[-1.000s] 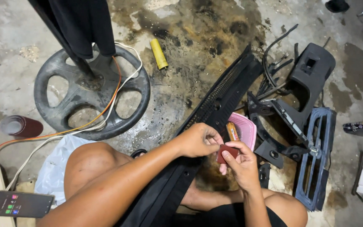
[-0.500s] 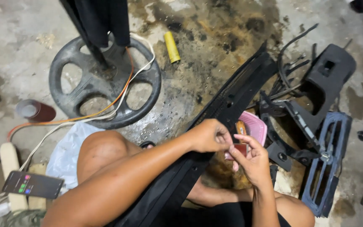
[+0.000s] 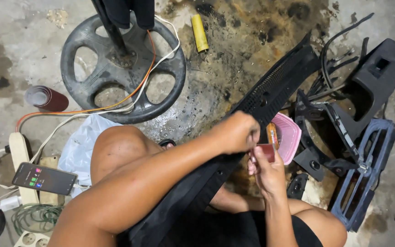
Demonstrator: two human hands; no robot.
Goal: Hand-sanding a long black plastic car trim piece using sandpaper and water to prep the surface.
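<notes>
My left hand (image 3: pixel 237 132) and my right hand (image 3: pixel 267 171) meet over my lap, both pinching a small dark red piece (image 3: pixel 267 151) that looks like folded sandpaper. A long black ribbed plastic panel (image 3: pixel 270 89) runs diagonally under my hands, from my lap toward the upper right. Just beyond my fingers lies a pink tray (image 3: pixel 289 137) on the floor with a small orange thing (image 3: pixel 273 133) at its edge. My bare left knee (image 3: pixel 120 146) is raised to the left of the panel.
A round black fan base (image 3: pixel 122 68) with orange and white cables stands at the upper left. Nearby are a dark red roll (image 3: pixel 46 98), a yellow tube (image 3: pixel 200 32), a phone (image 3: pixel 44 178) on a power strip, and black and blue plastic trim parts (image 3: pixel 366 169) at the right.
My hands stay together on the red piece, working it close to the pink tray. The view has drifted, so the floor items sit lower and further right in the picture.
</notes>
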